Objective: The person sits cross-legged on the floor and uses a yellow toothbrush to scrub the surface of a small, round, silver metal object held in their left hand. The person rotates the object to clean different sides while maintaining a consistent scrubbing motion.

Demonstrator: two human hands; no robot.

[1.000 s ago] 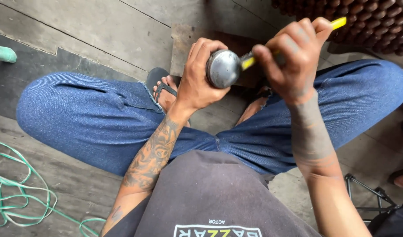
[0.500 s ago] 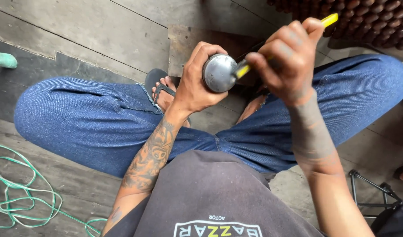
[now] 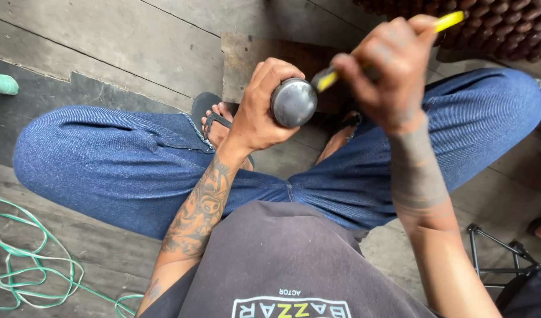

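Since a second ago, the yellow-handled tool (image 3: 326,78) has slid closer onto the round metal piece (image 3: 293,102); left hand (image 3: 260,109) grips that piece, right hand (image 3: 391,70) clenches the tool.

Two hands are seen: the left hand (image 3: 264,112) and the right hand (image 3: 391,70). One round metal piece (image 3: 293,103) and one yellow-handled tool (image 3: 441,22) are counted. One green cord (image 3: 29,265) is seen.
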